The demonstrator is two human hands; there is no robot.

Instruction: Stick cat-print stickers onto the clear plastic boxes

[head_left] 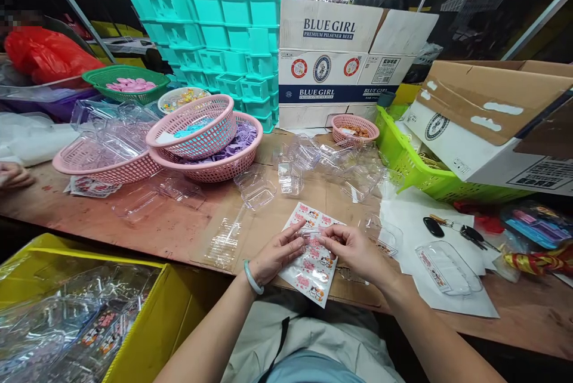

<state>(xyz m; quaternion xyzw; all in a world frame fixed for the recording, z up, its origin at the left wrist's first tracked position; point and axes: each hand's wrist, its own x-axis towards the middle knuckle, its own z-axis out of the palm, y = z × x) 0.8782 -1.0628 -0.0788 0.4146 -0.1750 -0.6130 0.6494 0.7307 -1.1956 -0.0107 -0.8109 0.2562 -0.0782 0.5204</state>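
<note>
Clear plastic piece (310, 232), probably light and slippery, best held by its edges, is between the left hand (274, 256), grip unclear, and right hand (351, 250), grip pinching it, over the sticker sheet (313, 275) at the worktop's (172, 236) near edge

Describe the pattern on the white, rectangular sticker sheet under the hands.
The sticker sheet repeats pink-red prints and small cartoon animals; best in the head view.

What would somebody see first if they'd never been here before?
Probably the tall stack of bright turquoise bins at the back, left of the middle. Just right of it stands a white box with big BLUE GIRL letters. Nearer, the left hand and right hand are close together over a sheet of cartoon stickers.
</note>
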